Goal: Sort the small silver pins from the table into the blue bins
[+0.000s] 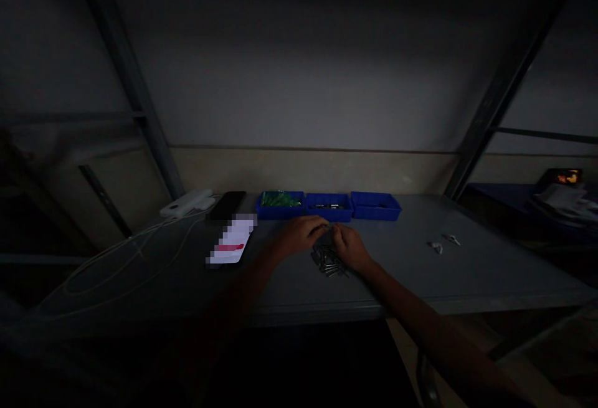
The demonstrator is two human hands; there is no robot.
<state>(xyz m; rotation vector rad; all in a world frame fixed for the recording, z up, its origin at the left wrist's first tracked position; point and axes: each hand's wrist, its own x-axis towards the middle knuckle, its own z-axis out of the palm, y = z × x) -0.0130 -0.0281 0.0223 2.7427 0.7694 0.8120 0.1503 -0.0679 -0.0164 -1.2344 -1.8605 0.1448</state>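
Both my hands rest on a grey table in dim light. My left hand has its fingers curled together near its tips. My right hand is also pinched shut, its fingertips almost meeting the left hand's. A small item seems held between them, too small and dark to name. A heap of several small grey metal parts lies right under and between the hands. Behind them stand three blue trays in a row: the left tray holds green pieces, the middle tray holds a few metal parts, and the right tray looks nearly bare.
A white card with a red stripe lies left of the hands. A dark phone, a white charger block and a looping white cable sit further left. Two small pale bits lie to the right. Metal frame posts rise at both sides.
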